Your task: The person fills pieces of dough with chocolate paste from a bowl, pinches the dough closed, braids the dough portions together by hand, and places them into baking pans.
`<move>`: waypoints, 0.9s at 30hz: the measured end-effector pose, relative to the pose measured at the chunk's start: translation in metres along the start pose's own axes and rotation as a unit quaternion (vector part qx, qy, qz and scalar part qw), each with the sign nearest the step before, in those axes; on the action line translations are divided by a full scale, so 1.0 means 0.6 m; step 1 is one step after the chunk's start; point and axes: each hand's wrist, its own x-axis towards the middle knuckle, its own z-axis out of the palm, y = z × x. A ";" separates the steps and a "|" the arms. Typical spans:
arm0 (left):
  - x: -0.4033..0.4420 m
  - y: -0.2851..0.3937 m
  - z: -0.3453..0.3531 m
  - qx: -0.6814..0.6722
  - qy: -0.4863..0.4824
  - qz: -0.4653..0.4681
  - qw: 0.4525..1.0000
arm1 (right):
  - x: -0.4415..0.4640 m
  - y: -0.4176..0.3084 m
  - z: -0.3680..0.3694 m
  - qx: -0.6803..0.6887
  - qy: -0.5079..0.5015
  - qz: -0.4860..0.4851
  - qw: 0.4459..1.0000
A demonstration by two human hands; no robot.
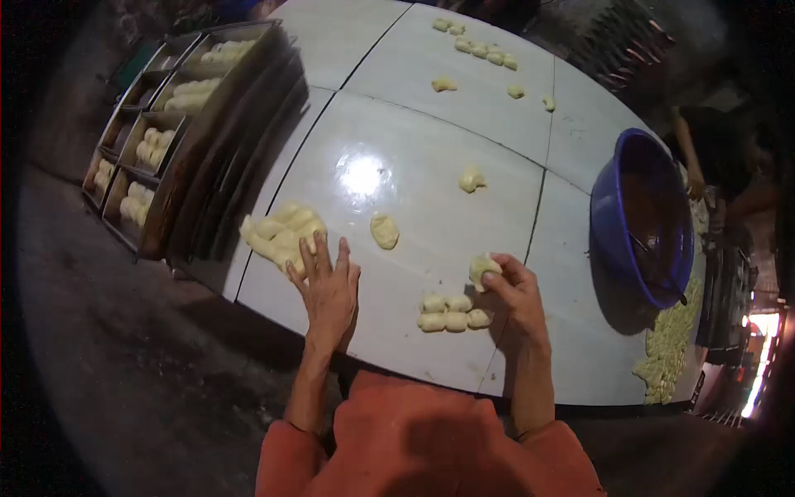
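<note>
My left hand (329, 296) lies with its fingers spread at the edge of a large lump of pale dough (286, 234). Between the thumb and fingers of my right hand (519, 296) is a small dough piece (483, 269), slightly greenish in its middle, held above the table. Just below it, several small dough rolls (447, 320) sit side by side in two short rows. A flattened dough piece (384, 231) rests to the right of the big lump, and another small dough piece (472, 180) lies farther up the table.
Stacked metal trays (240, 141) stand at the left, the top one holding dough rolls in compartments. A blue basin (609, 217) with brown contents and a handled utensil is at the right, beside a spread yellow-green mass (671, 344). More dough rolls (486, 54) line the far side, near another person's arm (689, 149).
</note>
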 end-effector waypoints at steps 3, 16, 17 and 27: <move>0.001 0.009 -0.011 -0.001 -0.011 -0.028 1.000 | -0.001 0.019 -0.021 -0.085 0.046 -0.078 0.992; 0.030 0.366 -0.004 -0.702 0.038 0.184 0.687 | -0.058 0.001 -0.028 0.178 0.013 -0.186 0.966; 0.033 0.386 0.016 -0.734 0.042 0.244 0.632 | -0.065 -0.002 -0.037 0.238 -0.011 -0.195 0.951; 0.005 0.470 0.021 -0.739 -0.269 0.109 0.609 | -0.048 -0.118 -0.264 0.117 0.167 -0.290 0.935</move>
